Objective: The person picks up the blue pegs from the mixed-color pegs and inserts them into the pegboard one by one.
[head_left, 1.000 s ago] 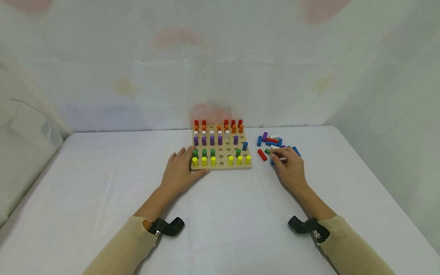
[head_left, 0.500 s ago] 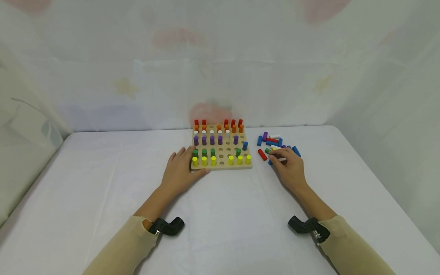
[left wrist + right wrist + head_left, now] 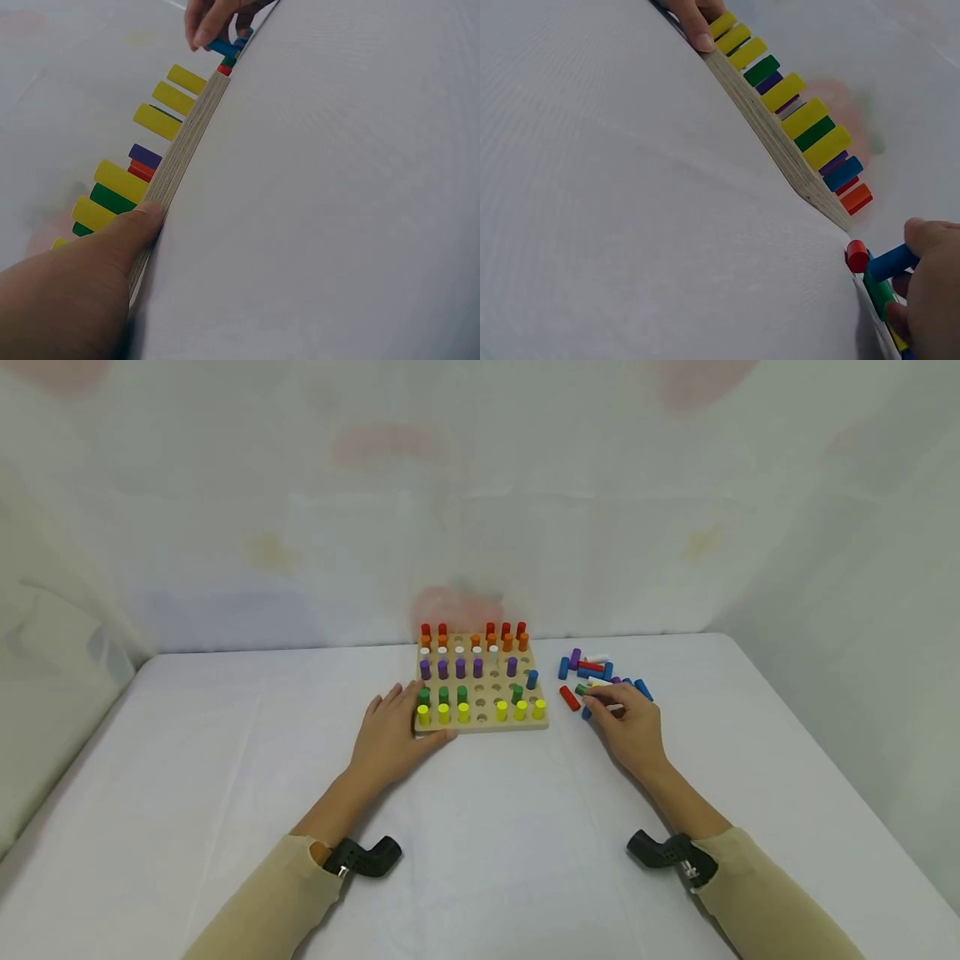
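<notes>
R hand (image 3: pixel 632 727) covers part of loose peg pile (image 3: pixel 592 674), so pegs under it can't be counted; L wrist view cuts L hand (image 3: pixel 67 300) at frame edge, and pegboard (image 3: pixel 184 150) shows edge-on only, holes hidden.

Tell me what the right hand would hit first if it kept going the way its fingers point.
Probably the loose pegs: the right hand points up-left into the pile, with the red peg nearest ahead. Beyond lies the peg board.
</notes>
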